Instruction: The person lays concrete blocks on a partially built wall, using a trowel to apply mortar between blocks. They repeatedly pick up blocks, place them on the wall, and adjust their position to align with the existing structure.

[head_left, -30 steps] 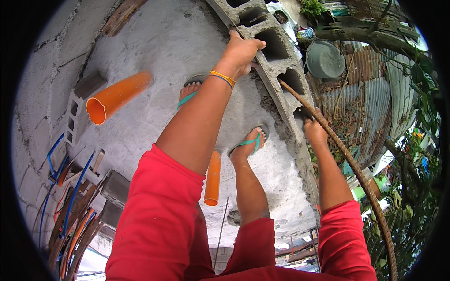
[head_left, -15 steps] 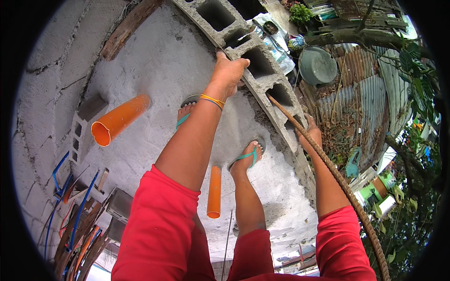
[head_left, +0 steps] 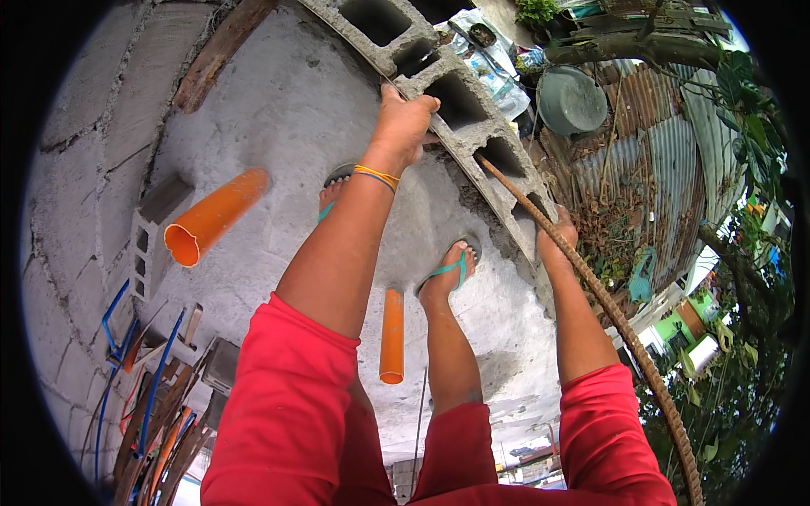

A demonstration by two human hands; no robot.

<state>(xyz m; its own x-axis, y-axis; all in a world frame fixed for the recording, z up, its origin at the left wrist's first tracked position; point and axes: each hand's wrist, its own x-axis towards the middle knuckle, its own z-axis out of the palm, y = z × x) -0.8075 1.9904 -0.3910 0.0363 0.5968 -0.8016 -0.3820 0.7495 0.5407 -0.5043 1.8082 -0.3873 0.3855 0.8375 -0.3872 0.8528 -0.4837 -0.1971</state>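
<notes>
Both hands are on a grey hollow concrete block [head_left: 481, 137] at the end of a row of blocks. My left hand [head_left: 400, 128] grips its near face close to the neighbouring block [head_left: 391, 45], with the thumb toward the top edge. At the opposite end, my right hand [head_left: 557, 242] is closed round the block's end; part of its fingers is hidden. A rusty ribbed steel bar [head_left: 601, 295] comes out of one of the block's cavities and curves toward me, passing in front of my right hand.
Two orange pipes, one wide [head_left: 215, 218] and one narrow [head_left: 392, 337], stand up from the concrete floor [head_left: 295, 110]. Another hollow block [head_left: 148, 244] is at left, near wood scraps [head_left: 160, 413]. Beyond the row lie a grey basin [head_left: 572, 99] and corrugated sheets [head_left: 675, 160].
The view has shifted slightly. Both hands keep their hold on the block, which has moved slightly toward the upper left in view; the steel bar still passes through it.
</notes>
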